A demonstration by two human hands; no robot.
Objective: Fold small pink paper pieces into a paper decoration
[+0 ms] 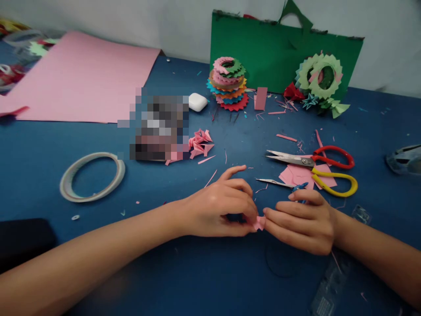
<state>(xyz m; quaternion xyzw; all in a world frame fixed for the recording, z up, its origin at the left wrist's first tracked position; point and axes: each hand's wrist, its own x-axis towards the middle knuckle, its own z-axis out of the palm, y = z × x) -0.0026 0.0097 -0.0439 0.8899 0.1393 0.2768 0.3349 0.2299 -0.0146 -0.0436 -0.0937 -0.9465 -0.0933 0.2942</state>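
Note:
Both my hands meet low in the middle of the blue table (230, 145). My left hand (219, 208) and my right hand (301, 224) pinch a small folded pink paper piece (259, 223) between their fingertips. The left index finger sticks out, the other fingers are curled. Just beyond my right hand lie small blue-handled scissors (279, 183), and behind them larger scissors with red and yellow handles (324, 169) on pink paper scraps (296, 175). A heap of folded pink pieces (200, 144) lies further back to the left.
A tape ring (92, 176) lies at left. A large pink sheet (82, 79) covers the back left. A green board (272, 48) stands at the back with a stack of coloured paper rings (228, 83) and a green paper wreath (319, 77). A white case (197, 102) is nearby.

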